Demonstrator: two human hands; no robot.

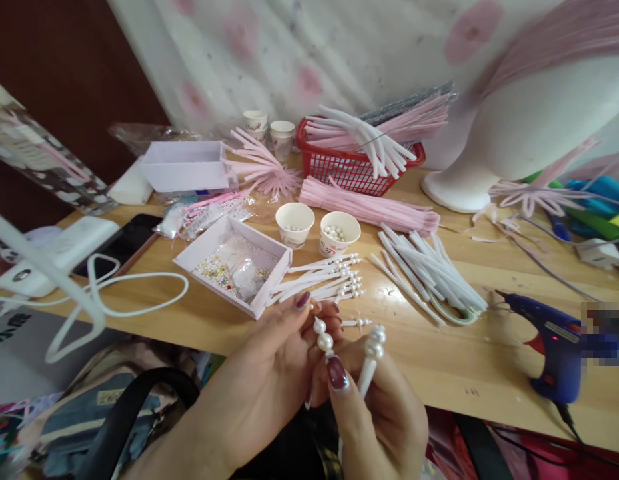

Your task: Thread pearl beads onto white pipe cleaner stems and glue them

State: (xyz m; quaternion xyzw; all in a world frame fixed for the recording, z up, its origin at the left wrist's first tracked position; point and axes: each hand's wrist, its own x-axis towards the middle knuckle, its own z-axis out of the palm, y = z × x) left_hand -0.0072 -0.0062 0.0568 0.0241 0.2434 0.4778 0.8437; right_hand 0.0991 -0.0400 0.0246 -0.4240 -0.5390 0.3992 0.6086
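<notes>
My right hand [384,407] is closed around a white pipe cleaner [367,377], with pearl beads [375,343] clustered at its upper end. Under the right thumb, a second beaded piece with large pearls [324,341] stands in a row, leaning toward my left hand. My left hand [269,373] is closed beside those pearls, its thumb and fingertips meeting just above them; what they pinch is too small to make out. Just beyond the hands, several pearl-tipped white pipe cleaners [314,283] lie side by side, and a single beaded one [356,323] lies nearer.
Two paper cups [295,223] hold beads, near a white bead box [259,293]. Behind are pink pipe cleaners [369,203] and a red basket [339,167]. White pipe cleaners [429,270] and a blue glue gun [554,347] lie right; a phone [126,240] and white cable [139,301] left.
</notes>
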